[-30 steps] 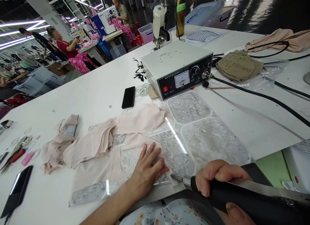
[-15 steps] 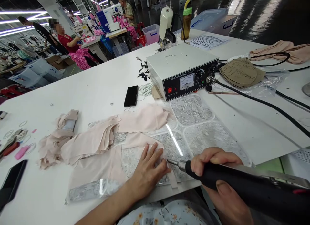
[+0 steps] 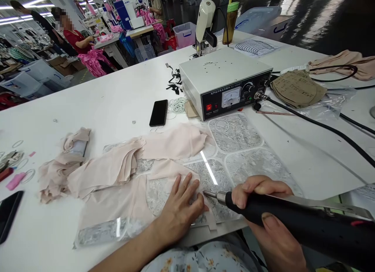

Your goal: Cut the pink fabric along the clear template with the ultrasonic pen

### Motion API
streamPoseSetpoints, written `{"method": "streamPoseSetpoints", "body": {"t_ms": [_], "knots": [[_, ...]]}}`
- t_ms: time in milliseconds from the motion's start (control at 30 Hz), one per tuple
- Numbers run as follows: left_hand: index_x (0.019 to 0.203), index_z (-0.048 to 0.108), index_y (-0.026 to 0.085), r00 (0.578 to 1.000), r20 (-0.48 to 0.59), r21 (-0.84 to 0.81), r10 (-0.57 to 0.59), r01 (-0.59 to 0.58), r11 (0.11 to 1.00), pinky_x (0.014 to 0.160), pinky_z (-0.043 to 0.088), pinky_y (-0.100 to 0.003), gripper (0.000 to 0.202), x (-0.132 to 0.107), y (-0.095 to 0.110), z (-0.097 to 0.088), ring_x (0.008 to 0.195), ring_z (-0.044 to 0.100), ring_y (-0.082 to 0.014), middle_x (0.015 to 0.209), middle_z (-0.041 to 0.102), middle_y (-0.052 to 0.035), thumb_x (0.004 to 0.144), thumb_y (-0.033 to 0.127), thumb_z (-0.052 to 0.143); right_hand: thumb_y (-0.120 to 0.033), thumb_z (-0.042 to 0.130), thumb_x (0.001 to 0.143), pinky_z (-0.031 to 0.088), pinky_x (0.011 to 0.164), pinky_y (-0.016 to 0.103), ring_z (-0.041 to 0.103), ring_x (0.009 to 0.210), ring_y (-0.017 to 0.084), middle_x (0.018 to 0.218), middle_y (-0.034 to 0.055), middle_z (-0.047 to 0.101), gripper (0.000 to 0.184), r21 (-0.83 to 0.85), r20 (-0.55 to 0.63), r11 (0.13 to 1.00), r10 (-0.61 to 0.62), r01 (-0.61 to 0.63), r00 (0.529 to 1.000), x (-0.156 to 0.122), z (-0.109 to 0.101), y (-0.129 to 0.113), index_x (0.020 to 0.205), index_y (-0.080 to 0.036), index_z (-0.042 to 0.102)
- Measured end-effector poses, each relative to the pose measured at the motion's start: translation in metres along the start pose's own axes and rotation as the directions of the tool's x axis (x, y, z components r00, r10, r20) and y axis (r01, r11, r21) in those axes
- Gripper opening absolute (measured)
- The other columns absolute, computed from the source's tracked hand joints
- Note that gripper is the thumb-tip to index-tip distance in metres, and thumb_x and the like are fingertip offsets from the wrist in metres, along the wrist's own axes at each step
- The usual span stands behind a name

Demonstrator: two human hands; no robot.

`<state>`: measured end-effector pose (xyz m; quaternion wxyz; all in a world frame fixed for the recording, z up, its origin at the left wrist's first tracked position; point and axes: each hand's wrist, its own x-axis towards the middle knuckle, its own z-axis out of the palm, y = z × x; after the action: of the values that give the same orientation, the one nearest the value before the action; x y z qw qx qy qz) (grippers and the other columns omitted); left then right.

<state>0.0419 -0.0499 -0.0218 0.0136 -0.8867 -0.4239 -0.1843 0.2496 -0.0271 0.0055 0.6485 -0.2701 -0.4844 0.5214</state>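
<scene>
My left hand [image 3: 181, 209] lies flat with its fingers spread, pressing a pale pink fabric piece [image 3: 166, 169] onto a clear mat with a grey marbled pattern [image 3: 247, 168]. In my right hand [image 3: 281, 242] is a black handheld ultrasonic welding gun [image 3: 313, 225], my fingers and thumb wrapped round its body. Its narrow metal tip points left and meets the fabric edge just beside my left fingers; whether it presses down I cannot tell. Left of my hand rests a layered stack of pale pink fabric pieces [image 3: 108, 168], and another folded piece [image 3: 175, 143] lies above.
A white control box [image 3: 225, 67] with a meter stands behind the mat, its black cable [image 3: 316, 125] running right. Nearby are a phone [image 3: 158, 112], a bottle [image 3: 230, 26] and brown card patterns [image 3: 297, 88]. Crumpled fabric [image 3: 60, 166] lies left. Co-workers are in the background.
The view has shifted slightly, so the table items sit a little differently in frame. The tool tip has moved very slightly along the fabric edge; both hands otherwise keep their places.
</scene>
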Motion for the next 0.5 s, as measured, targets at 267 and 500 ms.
{"method": "streamPoseSetpoints", "body": {"t_ms": [267,500], "knots": [[0.096,0.059,0.013,0.999,-0.040,0.020,0.008,-0.007,1.000,0.103,0.044,-0.060,0.013,0.0004,0.0001,0.0011,0.132,0.046,-0.0352,0.119,0.062,-0.0172,0.094,0.025,0.058,-0.027,0.052,0.089,0.055,0.063,0.035,0.056,0.068,0.013,0.090,0.0015,0.049,0.010,-0.031,0.005,0.999,0.007,-0.006,1.000,0.0017,0.0047,-0.0042,0.099,-0.025,0.051],[0.096,0.059,0.014,1.000,-0.026,0.021,0.002,-0.002,1.000,0.105,0.042,-0.059,0.013,-0.0002,0.0005,0.0005,0.134,0.044,-0.0338,0.121,0.061,-0.0170,0.095,0.026,0.057,-0.021,0.048,0.090,0.055,0.065,0.037,0.056,0.070,0.015,0.086,0.0022,0.050,0.008,-0.077,0.058,0.997,-0.015,0.019,0.998,-0.0008,-0.0002,-0.0014,0.097,-0.025,0.051]]}}
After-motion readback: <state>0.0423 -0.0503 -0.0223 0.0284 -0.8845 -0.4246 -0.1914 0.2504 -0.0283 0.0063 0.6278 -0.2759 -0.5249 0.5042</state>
